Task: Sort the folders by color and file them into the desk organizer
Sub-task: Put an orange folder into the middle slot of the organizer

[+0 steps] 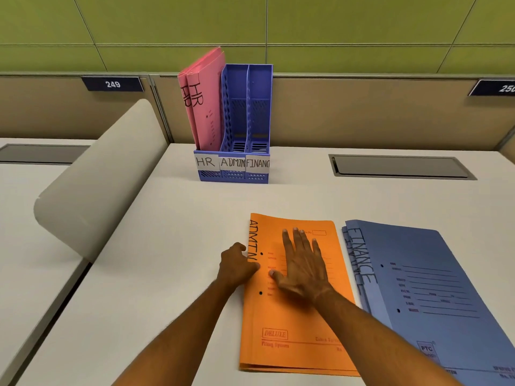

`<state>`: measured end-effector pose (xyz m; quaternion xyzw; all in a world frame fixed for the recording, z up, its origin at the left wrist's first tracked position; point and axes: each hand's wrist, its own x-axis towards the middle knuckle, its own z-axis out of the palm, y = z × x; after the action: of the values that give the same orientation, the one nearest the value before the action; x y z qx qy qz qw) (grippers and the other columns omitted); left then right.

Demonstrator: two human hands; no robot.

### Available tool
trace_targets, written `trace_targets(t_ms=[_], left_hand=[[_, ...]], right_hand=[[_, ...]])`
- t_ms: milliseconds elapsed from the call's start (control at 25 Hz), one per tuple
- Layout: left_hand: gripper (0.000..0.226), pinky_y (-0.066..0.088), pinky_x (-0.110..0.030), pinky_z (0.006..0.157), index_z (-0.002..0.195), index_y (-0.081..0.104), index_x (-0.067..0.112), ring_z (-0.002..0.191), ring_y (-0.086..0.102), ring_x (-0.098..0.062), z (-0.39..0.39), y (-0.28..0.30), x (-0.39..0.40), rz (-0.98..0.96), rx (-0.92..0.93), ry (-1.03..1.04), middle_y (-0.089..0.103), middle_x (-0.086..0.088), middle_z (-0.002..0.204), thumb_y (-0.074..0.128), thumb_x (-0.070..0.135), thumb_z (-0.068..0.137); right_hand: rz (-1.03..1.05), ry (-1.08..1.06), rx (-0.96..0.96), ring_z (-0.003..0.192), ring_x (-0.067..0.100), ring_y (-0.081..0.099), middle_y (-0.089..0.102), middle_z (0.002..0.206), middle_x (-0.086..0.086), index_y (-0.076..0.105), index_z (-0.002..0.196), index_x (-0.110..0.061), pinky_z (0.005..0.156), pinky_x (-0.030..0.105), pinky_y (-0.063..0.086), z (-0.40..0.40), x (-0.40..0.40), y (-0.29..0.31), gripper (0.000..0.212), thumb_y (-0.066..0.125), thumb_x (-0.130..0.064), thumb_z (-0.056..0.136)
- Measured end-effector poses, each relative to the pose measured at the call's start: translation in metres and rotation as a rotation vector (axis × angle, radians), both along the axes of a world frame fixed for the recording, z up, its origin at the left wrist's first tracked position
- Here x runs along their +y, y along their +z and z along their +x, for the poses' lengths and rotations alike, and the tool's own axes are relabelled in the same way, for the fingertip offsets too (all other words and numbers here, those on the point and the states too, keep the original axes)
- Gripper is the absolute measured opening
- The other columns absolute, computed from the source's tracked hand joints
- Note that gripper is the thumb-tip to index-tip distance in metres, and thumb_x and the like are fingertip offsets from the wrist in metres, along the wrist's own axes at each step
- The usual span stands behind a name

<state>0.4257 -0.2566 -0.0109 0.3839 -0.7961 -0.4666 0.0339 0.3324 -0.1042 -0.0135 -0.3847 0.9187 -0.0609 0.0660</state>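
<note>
An orange folder (289, 324) marked ADMIN lies flat on the desk in front of me. My right hand (302, 263) rests flat on it, fingers spread. My left hand (237, 264) curls its fingers at the folder's left spine edge, touching it. To the right lie blue folders (434, 288) marked FINANCE, stacked. At the back stands a blue desk organizer (259, 112) with three slots labelled HR, ADMIN and FINANCE. Two pink HR folders (206, 107) stand in its left slot. The middle and right slots hold nothing.
A rounded grey divider panel (103, 176) rises at the left of the desk. A recessed cable hatch (401, 167) sits in the desk at the back right. A partition wall with number plates 249 and 250 runs behind the organizer.
</note>
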Motion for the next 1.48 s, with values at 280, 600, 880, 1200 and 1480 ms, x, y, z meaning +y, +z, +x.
trace_targets(t_ms=[280, 600, 880, 1200, 1480], left_hand=[[0.017, 0.054, -0.027, 0.064, 0.085, 0.068, 0.003, 0.084, 0.066, -0.02, -0.003, 0.016, -0.014, 0.188, 0.096, 0.051, 0.068, -0.008, 0.089, 0.079, 0.01, 0.073], [0.007, 0.054, -0.026, 0.063, 0.081, 0.068, 0.013, 0.081, 0.069, -0.019, -0.005, 0.072, -0.046, 0.177, 0.281, 0.063, 0.071, -0.005, 0.086, 0.075, 0.012, 0.08], [0.01, 0.058, -0.033, 0.074, 0.084, 0.067, 0.015, 0.082, 0.068, -0.02, 0.001, 0.134, -0.075, 0.118, 0.494, 0.133, 0.07, -0.007, 0.086, 0.076, 0.012, 0.08], [0.004, 0.058, -0.034, 0.075, 0.086, 0.068, 0.018, 0.084, 0.071, -0.02, 0.014, 0.186, -0.107, -0.01, 0.664, 0.119, 0.072, -0.005, 0.089, 0.072, 0.017, 0.084], [0.007, 0.053, -0.027, 0.069, 0.082, 0.065, 0.028, 0.084, 0.068, -0.014, 0.022, 0.206, -0.139, -0.146, 0.754, 0.175, 0.071, 0.003, 0.087, 0.071, 0.026, 0.082]], right_hand=[[-0.099, -0.054, 0.004, 0.149, 0.028, -0.004, -0.004, 0.162, 0.013, -0.008, 0.152, -0.019, 0.12, 0.048, 0.001, -0.014, -0.006, 0.015, 0.103, 0.043, -0.073, 0.08], [-0.328, -0.075, 0.132, 0.149, 0.029, 0.007, 0.008, 0.161, 0.013, 0.004, 0.152, -0.018, 0.12, 0.045, 0.01, -0.05, -0.03, 0.08, 0.095, 0.044, -0.067, 0.082], [-0.574, -0.01, 0.317, 0.145, 0.032, 0.023, 0.024, 0.157, 0.016, 0.022, 0.15, -0.016, 0.116, 0.048, 0.024, -0.074, -0.075, 0.164, 0.079, 0.05, -0.052, 0.085], [-0.757, 0.125, 0.411, 0.124, 0.028, 0.048, 0.053, 0.135, 0.013, 0.045, 0.14, -0.01, 0.105, 0.042, 0.038, -0.095, -0.125, 0.247, 0.053, 0.058, -0.022, 0.089], [-0.833, 0.261, 0.483, 0.1, 0.028, 0.058, 0.066, 0.108, 0.011, 0.065, 0.111, -0.011, 0.084, 0.04, 0.051, -0.102, -0.159, 0.298, 0.029, 0.057, -0.006, 0.084]])
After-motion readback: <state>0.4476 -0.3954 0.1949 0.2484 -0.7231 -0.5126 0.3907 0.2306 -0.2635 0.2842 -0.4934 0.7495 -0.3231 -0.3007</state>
